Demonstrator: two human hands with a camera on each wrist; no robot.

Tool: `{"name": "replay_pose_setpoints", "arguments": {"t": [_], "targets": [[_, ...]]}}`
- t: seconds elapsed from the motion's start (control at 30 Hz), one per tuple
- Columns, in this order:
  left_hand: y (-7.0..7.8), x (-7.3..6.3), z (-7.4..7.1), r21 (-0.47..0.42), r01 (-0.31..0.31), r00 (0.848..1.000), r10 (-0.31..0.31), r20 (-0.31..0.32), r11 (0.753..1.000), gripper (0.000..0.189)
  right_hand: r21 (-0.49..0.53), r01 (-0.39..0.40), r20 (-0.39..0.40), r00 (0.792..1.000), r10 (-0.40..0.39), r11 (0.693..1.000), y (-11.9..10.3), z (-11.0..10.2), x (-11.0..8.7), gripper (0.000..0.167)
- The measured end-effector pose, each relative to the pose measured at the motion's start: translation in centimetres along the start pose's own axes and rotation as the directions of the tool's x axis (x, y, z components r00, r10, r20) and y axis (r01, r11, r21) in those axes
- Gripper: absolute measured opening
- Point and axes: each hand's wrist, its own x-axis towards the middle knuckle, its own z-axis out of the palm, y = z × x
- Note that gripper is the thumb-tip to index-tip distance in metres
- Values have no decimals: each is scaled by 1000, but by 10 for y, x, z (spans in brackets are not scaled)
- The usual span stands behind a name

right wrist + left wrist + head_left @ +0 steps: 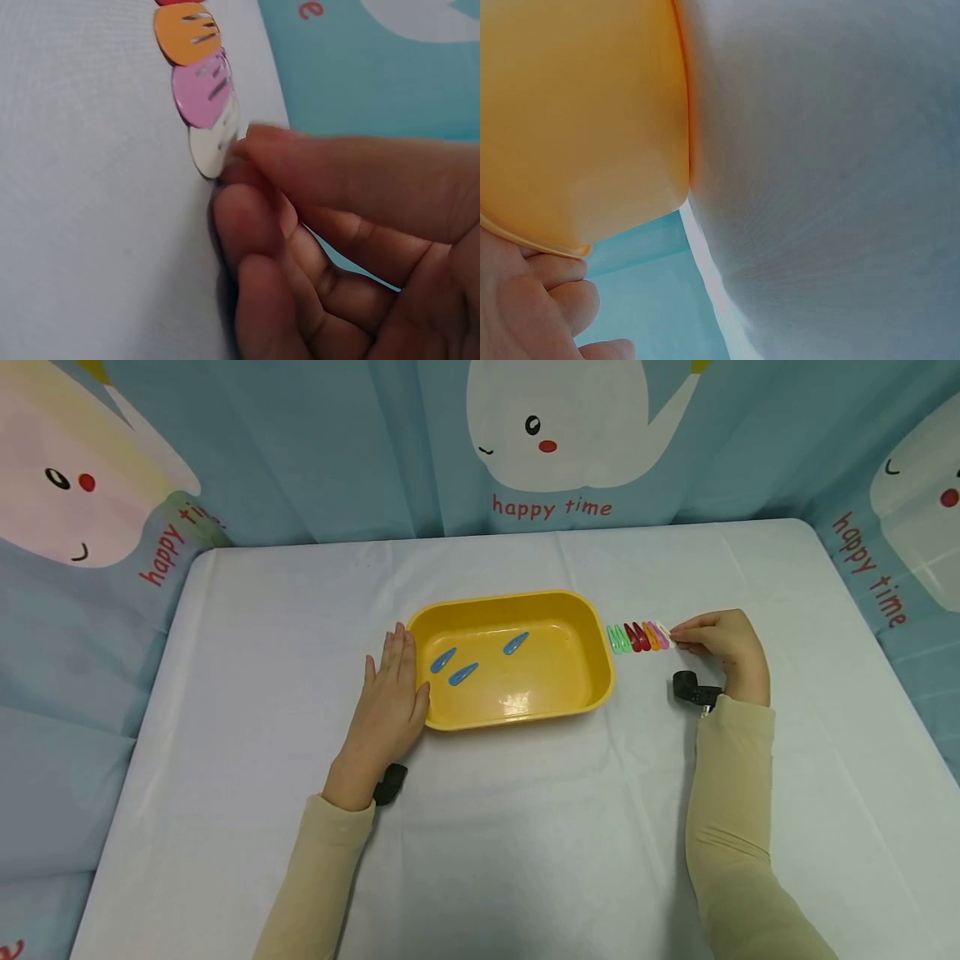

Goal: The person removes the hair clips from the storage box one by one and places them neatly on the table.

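Observation:
A yellow tray (566,693) holds several things, among them a blue hair clip (462,674) close to its left side. My left hand (384,697) rests along the tray's left rim with fingers straight; the left wrist view shows fingertips (570,289) against the rim. To the right of the tray, a row of snap hair clips in green, red, orange, pink and white lies on the table. At the row's right end my right hand (722,642) pinches the edge of the white hair clip (210,146), which overlaps the pink hair clip (201,97).
A white cloth covers the table (525,843). Behind and beside it hangs a blue curtain (345,452) with whale prints. A small black camera (686,687) is worn at the right wrist, another black camera (390,783) at the left.

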Motion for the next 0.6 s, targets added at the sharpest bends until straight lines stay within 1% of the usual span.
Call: {"name": "replay_pose_setpoints", "arguments": {"t": [0.1,0.27,0.47,0.6], "targets": [[0,0,0,-3,-1,1000,1,-1,1000,63,23,-14,9,1000,14,1000,1,-2,-1,13],[0,0,0,-2,-1,1000,1,2,1000,63,88,-22,23,1000,20,996,3,-5,-2,13],[-1,0,0,0,-2,1000,2,3,1000,63,155,-20,23,1000,16,988,3,-7,-4,22],[-1,0,1,2,-4,1000,4,1,1000,63,201,-18,23,1000,14,979,1,-8,-5,24]]}}
